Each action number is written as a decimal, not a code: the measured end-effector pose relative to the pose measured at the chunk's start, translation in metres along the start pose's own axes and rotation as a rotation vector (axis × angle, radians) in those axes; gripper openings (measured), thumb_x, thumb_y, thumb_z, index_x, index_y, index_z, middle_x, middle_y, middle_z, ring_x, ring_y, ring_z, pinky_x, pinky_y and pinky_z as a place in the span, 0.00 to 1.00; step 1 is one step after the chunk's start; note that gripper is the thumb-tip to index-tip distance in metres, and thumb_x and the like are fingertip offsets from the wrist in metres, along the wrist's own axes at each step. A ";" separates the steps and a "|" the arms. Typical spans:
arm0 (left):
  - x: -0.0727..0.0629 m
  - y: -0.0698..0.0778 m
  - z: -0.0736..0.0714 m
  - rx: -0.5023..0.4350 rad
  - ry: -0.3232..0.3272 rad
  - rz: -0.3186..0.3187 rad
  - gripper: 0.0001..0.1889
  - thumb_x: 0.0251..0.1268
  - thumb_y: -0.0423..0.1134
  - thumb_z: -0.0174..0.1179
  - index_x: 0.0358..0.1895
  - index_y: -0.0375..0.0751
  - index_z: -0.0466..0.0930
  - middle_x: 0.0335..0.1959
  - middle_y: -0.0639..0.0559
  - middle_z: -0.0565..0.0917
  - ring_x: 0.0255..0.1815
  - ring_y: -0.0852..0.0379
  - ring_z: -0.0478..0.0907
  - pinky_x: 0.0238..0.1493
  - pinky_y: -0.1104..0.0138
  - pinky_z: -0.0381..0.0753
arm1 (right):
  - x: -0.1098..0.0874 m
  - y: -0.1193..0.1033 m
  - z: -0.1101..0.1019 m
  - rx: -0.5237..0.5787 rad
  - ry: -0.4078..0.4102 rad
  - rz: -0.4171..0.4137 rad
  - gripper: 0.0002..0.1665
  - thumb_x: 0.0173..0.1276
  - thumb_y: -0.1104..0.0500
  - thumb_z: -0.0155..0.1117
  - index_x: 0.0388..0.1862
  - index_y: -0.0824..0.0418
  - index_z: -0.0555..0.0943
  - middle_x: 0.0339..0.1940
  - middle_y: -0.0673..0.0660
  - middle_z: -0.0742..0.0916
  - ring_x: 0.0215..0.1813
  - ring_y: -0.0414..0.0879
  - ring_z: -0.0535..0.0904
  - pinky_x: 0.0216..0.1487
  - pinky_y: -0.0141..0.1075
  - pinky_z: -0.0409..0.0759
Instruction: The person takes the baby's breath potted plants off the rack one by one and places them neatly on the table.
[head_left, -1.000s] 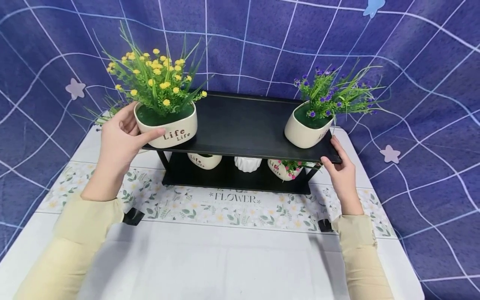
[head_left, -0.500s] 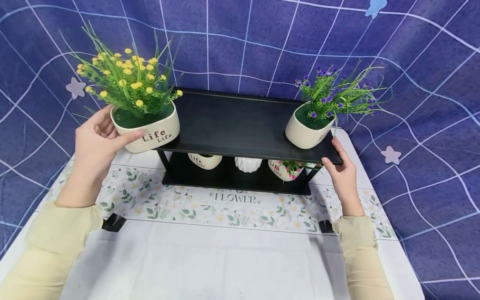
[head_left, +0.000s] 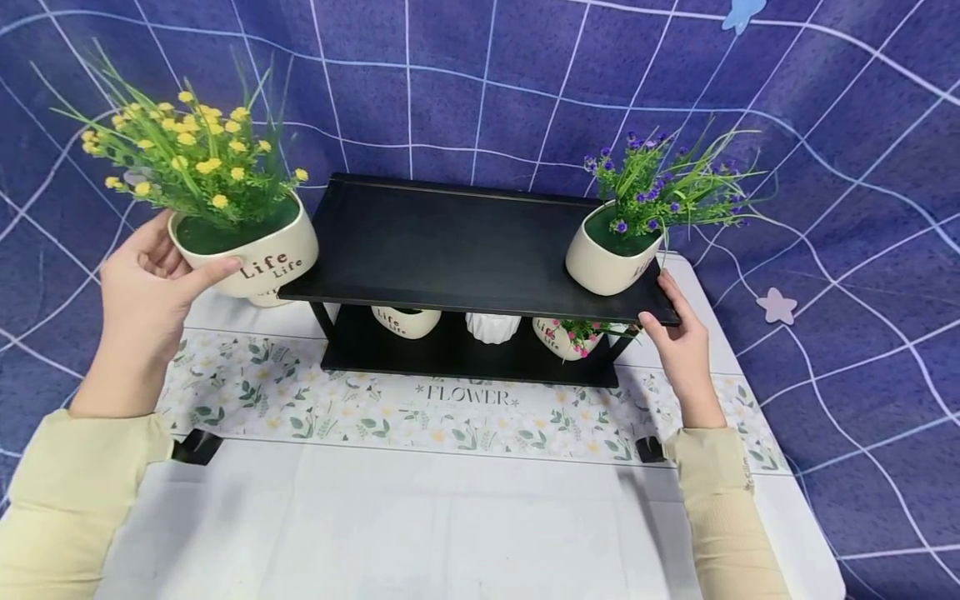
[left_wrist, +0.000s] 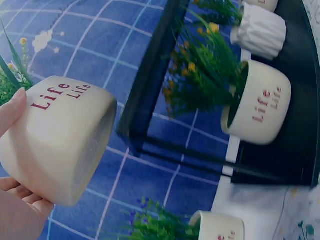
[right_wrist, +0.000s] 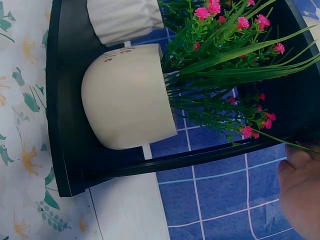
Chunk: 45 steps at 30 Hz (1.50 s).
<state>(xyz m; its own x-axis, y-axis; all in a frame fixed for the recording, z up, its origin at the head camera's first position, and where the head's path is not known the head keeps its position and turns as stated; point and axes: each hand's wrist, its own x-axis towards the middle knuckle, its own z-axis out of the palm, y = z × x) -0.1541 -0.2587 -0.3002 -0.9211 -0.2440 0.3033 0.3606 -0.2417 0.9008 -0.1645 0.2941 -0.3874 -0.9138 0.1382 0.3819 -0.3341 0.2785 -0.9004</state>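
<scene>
My left hand (head_left: 146, 300) grips a cream "Life" flowerpot (head_left: 262, 254) with yellow flowers (head_left: 187, 150), thumb across its front. The pot hangs in the air just off the left end of a two-tier black shelf (head_left: 442, 250), and the left wrist view shows its underside. At the shelf's right end, my right hand (head_left: 684, 354) pinches the corner of the top board between thumb and fingers. Close beside that hand, a cream pot (head_left: 603, 260) with purple flowers stands on the top board.
On the lower tier stand a cream pot with orange-yellow flowers (left_wrist: 262, 102), a white ribbed pot (head_left: 492, 327) and a pink-flowered pot (right_wrist: 130, 100). Another cream pot (left_wrist: 220, 227) with purple flowers is left of the shelf. A blue gridded cloth (head_left: 480, 108) hangs behind.
My left hand has carried the yellow-flowered pot leftward from the top board's left end to beyond its edge. The right hand has stayed at the right corner.
</scene>
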 end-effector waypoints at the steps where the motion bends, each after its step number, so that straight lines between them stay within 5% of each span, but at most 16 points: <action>1: 0.000 0.000 -0.003 -0.006 0.012 -0.001 0.39 0.46 0.12 0.64 0.67 0.35 0.70 0.60 0.47 0.80 0.58 0.58 0.79 0.53 0.78 0.79 | 0.000 0.000 0.000 0.002 -0.001 -0.002 0.32 0.69 0.69 0.58 0.72 0.61 0.67 0.77 0.56 0.67 0.78 0.47 0.60 0.67 0.19 0.66; 13: 0.008 -0.015 -0.024 -0.036 0.288 0.017 0.36 0.39 0.12 0.68 0.59 0.36 0.78 0.59 0.45 0.80 0.63 0.53 0.75 0.58 0.76 0.77 | 0.002 -0.001 0.000 -0.017 -0.004 -0.004 0.33 0.69 0.69 0.58 0.73 0.61 0.66 0.77 0.56 0.66 0.78 0.47 0.60 0.68 0.20 0.65; 20: 0.007 -0.036 -0.041 0.043 0.350 -0.020 0.40 0.39 0.16 0.71 0.63 0.39 0.74 0.62 0.47 0.78 0.65 0.56 0.73 0.63 0.77 0.72 | 0.002 -0.001 0.001 -0.006 0.004 -0.016 0.33 0.69 0.71 0.57 0.72 0.62 0.66 0.76 0.57 0.67 0.78 0.48 0.60 0.68 0.19 0.64; 31: -0.001 -0.066 -0.063 0.195 0.332 -0.139 0.42 0.45 0.20 0.71 0.68 0.41 0.68 0.69 0.49 0.73 0.68 0.61 0.70 0.66 0.79 0.68 | 0.001 -0.001 0.001 -0.015 0.008 -0.004 0.33 0.68 0.70 0.58 0.72 0.62 0.67 0.76 0.57 0.67 0.78 0.47 0.60 0.68 0.19 0.65; 45: -0.013 -0.104 -0.082 0.337 0.152 -0.300 0.47 0.57 0.30 0.68 0.77 0.44 0.50 0.78 0.50 0.56 0.77 0.63 0.55 0.71 0.80 0.58 | 0.000 0.000 0.001 -0.006 0.010 0.006 0.33 0.69 0.70 0.58 0.72 0.62 0.66 0.77 0.57 0.66 0.78 0.47 0.60 0.67 0.18 0.65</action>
<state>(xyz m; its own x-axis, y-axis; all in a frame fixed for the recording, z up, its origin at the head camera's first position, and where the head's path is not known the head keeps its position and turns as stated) -0.1679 -0.3075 -0.4231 -0.9362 -0.3512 -0.0116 -0.0084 -0.0105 0.9999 -0.1646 0.2935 -0.3877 -0.9135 0.1499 0.3783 -0.3268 0.2837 -0.9015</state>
